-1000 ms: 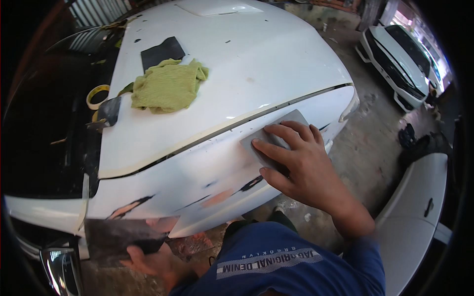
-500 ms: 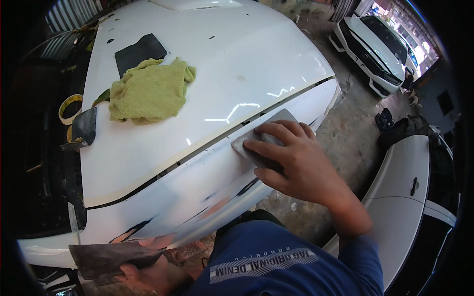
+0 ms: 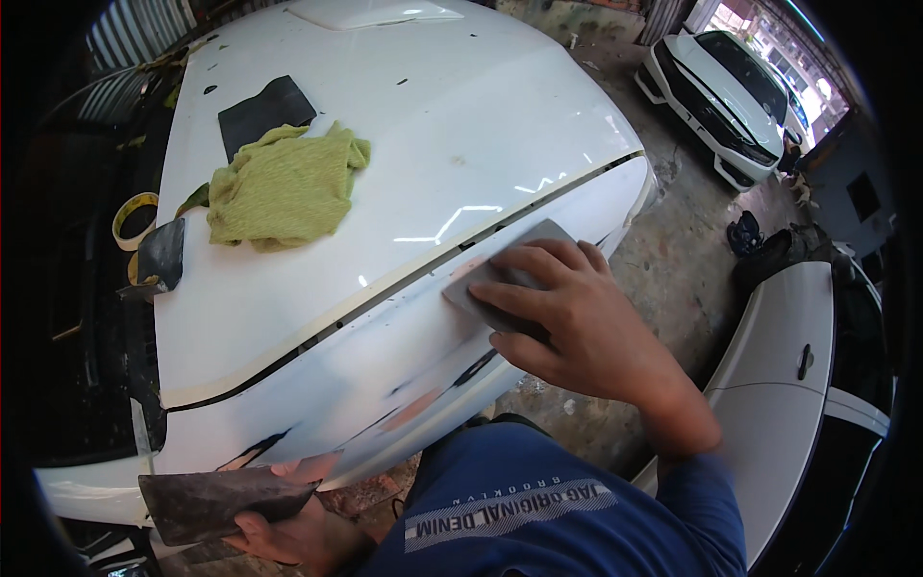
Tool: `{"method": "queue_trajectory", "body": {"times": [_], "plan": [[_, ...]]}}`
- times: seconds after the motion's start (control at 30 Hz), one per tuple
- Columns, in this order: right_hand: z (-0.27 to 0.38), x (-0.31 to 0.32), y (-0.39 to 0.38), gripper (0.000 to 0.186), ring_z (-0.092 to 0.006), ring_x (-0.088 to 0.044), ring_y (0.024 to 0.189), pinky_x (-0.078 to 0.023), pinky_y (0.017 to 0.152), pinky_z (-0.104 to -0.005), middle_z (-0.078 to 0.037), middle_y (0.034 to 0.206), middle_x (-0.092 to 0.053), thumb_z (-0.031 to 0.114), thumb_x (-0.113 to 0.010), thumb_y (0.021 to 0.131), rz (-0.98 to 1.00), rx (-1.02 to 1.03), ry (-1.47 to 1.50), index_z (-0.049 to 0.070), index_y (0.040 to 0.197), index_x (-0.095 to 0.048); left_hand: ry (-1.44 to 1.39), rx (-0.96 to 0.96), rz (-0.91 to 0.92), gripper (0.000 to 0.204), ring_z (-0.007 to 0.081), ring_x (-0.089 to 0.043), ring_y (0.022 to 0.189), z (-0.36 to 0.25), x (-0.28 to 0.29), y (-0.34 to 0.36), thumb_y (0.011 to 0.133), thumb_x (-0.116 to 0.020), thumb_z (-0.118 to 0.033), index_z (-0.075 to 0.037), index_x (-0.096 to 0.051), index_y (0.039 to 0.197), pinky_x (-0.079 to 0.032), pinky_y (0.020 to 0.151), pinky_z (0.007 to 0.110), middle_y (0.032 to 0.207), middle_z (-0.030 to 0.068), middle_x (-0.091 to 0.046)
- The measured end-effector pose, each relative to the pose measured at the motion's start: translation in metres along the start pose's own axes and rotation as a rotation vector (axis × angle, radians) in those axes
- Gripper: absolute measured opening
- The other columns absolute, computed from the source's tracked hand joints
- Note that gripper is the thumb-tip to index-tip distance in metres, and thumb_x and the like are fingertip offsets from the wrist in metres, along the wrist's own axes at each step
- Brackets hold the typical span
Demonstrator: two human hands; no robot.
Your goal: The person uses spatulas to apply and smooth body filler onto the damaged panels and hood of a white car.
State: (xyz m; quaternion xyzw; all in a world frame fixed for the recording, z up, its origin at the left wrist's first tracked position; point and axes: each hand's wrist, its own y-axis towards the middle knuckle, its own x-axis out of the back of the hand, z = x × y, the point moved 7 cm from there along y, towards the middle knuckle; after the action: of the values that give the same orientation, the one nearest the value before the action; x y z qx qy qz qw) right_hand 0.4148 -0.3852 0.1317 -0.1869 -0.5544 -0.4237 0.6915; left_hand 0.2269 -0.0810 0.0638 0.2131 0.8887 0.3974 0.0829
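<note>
My right hand (image 3: 586, 322) presses a grey sheet of sandpaper (image 3: 463, 290) flat against the white front fender (image 3: 385, 337), just below the hood gap. Its fingers are spread over the sheet; whether a block lies under them is hidden. Dark and pinkish bare patches show through the fender's paint nearer to me. At the lower left, my left hand (image 3: 303, 534) grips a dark, worn sheet that looks like sandpaper (image 3: 207, 505), its thumb on the near side. That sheet is held beside the fender's rear end.
On the white hood (image 3: 423, 125) lie a crumpled green towel (image 3: 284, 192) and a black sheet (image 3: 264, 113). A masking tape roll (image 3: 125, 223) and a folded dark sheet (image 3: 162, 255) rest by the windshield. A white car door (image 3: 769, 346) stands right; another white car (image 3: 721, 101) is parked beyond.
The whole view has shifted slightly. My right hand and its sandpaper stay at nearly the same place on the fender; my left hand still grips the dark sheet.
</note>
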Motion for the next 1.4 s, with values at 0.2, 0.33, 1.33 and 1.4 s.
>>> {"method": "queue_trajectory", "body": {"times": [0.2,0.33,1.33,1.4], "plan": [[0.006,-0.008,0.004,0.046,-0.0355,-0.051,0.13,-0.037,0.11,-0.0525,-0.013,0.134,-0.06,0.026,-0.074,0.081,-0.032,0.003,-0.034,0.014,0.126,-0.072,-0.222,0.057,0.003,0.057,0.0337,-0.059,0.111,-0.001,-0.005,0.001,0.098,-0.057,-0.027,0.008,-0.045,0.141,-0.053,0.089,0.044,0.137,0.0285,-0.051],[0.005,-0.012,-0.002,0.041,-0.035,-0.051,0.129,-0.038,0.103,-0.0712,-0.01,0.133,-0.058,0.029,-0.072,0.086,-0.038,0.038,-0.005,0.015,0.124,-0.07,-0.516,0.277,-0.103,0.058,0.0348,-0.06,0.109,0.009,-0.006,0.0,0.098,-0.058,-0.027,0.007,-0.044,0.143,-0.055,0.086,0.044,0.138,0.0299,-0.05],[-0.034,0.002,-0.009,0.047,-0.0356,-0.052,0.131,-0.036,0.112,-0.0578,-0.012,0.135,-0.061,0.028,-0.072,0.081,-0.124,-0.059,0.033,0.013,0.126,-0.071,-0.447,0.274,-0.063,0.061,0.0366,-0.048,0.131,0.037,0.01,-0.018,0.096,-0.061,-0.022,0.003,-0.039,0.148,-0.05,0.097,0.051,0.147,0.0249,-0.045],[-0.041,-0.003,-0.006,0.045,-0.0353,-0.05,0.132,-0.034,0.111,-0.0682,-0.01,0.136,-0.06,0.029,-0.072,0.084,-0.125,-0.07,0.042,0.015,0.126,-0.07,-0.512,0.29,-0.059,0.061,0.0383,-0.049,0.131,0.019,-0.004,-0.009,0.095,-0.063,-0.014,-0.001,-0.039,0.149,-0.052,0.097,0.051,0.147,0.0253,-0.044]]}}
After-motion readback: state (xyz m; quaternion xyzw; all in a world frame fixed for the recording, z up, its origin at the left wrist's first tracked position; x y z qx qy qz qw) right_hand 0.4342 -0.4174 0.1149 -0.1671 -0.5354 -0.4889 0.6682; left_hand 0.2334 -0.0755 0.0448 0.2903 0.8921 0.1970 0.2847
